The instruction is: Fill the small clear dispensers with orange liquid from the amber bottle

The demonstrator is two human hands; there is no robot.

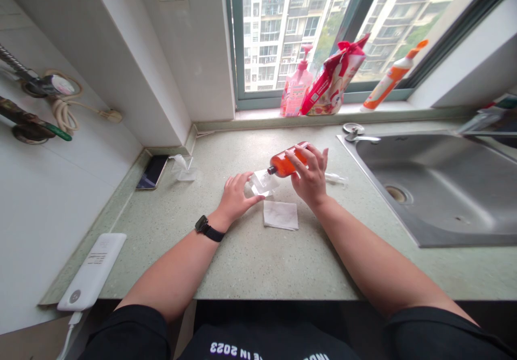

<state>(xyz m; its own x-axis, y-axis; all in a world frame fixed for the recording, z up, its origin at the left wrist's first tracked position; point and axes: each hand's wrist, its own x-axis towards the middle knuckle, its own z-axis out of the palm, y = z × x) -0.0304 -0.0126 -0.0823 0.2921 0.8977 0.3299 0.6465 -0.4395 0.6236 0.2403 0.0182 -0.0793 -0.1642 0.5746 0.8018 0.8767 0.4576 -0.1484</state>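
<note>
My right hand grips an orange bottle, tilted with its dark open neck pointing left and down. The neck is just over a clear square container, which my left hand steadies between thumb and fingers on the counter. Whether liquid is flowing, I cannot tell. Close in front of the container lies a folded white tissue. Partly behind my right hand, a clear pump top rests on the counter. A white pump dispenser piece with a clear part stands to the left.
At the left edge are a phone and a white power bank with a cable. A steel sink with a tap is on the right. The windowsill bears a pink pump bottle, a red bag and an orange-white bottle.
</note>
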